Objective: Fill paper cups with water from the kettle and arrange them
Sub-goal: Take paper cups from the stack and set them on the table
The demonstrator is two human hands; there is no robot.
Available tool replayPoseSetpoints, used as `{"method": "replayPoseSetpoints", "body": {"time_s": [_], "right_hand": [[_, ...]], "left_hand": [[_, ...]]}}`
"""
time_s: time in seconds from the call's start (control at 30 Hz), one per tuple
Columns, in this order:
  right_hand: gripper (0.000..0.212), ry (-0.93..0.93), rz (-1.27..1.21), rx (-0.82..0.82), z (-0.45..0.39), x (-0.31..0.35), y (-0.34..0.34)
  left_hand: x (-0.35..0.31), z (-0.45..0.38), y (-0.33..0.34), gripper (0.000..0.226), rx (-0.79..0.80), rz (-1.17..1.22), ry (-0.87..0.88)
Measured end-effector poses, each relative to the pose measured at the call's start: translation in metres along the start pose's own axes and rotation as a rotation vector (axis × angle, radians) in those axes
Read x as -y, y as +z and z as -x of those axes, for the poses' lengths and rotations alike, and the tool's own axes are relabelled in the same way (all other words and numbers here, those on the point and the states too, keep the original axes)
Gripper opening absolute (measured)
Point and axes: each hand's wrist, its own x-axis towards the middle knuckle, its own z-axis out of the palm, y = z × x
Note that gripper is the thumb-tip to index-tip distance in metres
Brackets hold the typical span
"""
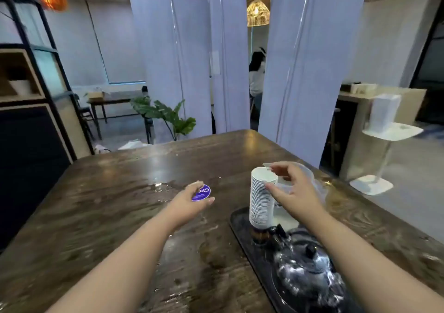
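Nearest of all: two bare forearms reaching out over a dark, wet-looking wooden tabletop (108, 192). Close by on the right, a black tray (242, 231) with a shiny dark kettle (305, 274) sitting on it, lid knob on top.

Farther back on the same tray, a tall stack of white paper cups (262, 197), standing upright. Right hand (292, 190) up at the top of the stack, thumb and fingers curled and pinching at the rim of the top cup, with some clear plastic wrap (310, 180) bunched behind the hand. Looks like pulling one cup free.

Left hand (192, 201) out over the middle of the tabletop, well apart from the tray, fingers curled around a small round purple thing (201, 192) with white letters. Maybe a cup seen from its bottom, but too blurry to say.

Probably very light cups, thin and easy to squash. Best to hold one softly by the rim or the sides, no hard squeezing. Likely stuck tight in the stack, so a gentle wiggle. Kettle probably heavy and maybe hot, so best grabbed by the handle. Slippery tabletop too, with a little puddle (159, 187) near the left hand.
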Motion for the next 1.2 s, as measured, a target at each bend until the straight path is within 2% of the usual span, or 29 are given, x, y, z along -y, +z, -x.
{"method": "replayPoseSetpoints", "body": {"time_s": [0.03,0.13,0.23,0.37,0.5,0.53,0.63,0.67,0.83,0.9,1.03,1.13,1.2], "right_hand": [[0.030,0.031,0.050,-0.011,0.004,-0.009,0.001],[0.034,0.103,0.286,-0.002,0.009,-0.042,0.003],[0.044,0.096,0.476,0.062,-0.002,-0.061,0.003],[0.052,0.032,0.556,0.174,-0.019,-0.073,0.008],[0.041,-0.033,0.612,0.267,-0.033,-0.083,0.012],[0.038,-0.036,0.614,0.277,-0.036,-0.085,0.013],[0.040,-0.066,0.615,0.284,-0.050,-0.089,0.016],[0.040,-0.076,0.610,0.289,-0.055,-0.089,0.017],[0.036,-0.167,0.619,0.302,-0.063,-0.090,0.020],[0.031,-0.176,0.586,0.267,-0.065,-0.087,0.019],[0.027,-0.244,0.500,0.083,-0.079,-0.055,0.005],[0.026,-0.311,0.452,0.013,-0.087,-0.013,-0.013],[0.021,-0.284,0.342,-0.023,-0.084,0.013,-0.022]], "left_hand": [[0.006,-0.003,0.010,0.084,0.010,0.039,-0.025],[0.015,-0.010,0.038,0.072,0.029,0.049,-0.120],[0.004,-0.025,0.061,0.079,0.051,0.037,-0.130],[-0.014,-0.046,0.091,0.093,0.101,0.042,-0.086],[-0.029,-0.062,0.116,0.103,0.101,0.031,-0.014],[-0.032,-0.064,0.121,0.100,0.095,0.044,-0.002],[-0.042,-0.069,0.131,0.065,0.046,0.120,0.057],[-0.045,-0.070,0.133,0.060,0.040,0.150,0.065],[-0.048,-0.079,0.139,0.055,-0.004,0.160,0.017],[-0.050,-0.080,0.140,0.056,-0.008,0.151,0.009],[-0.048,-0.079,0.141,0.060,0.023,0.172,0.014],[-0.051,-0.071,0.129,0.076,0.080,0.294,0.089],[-0.063,-0.057,0.112,0.087,0.052,0.345,0.150]]}}
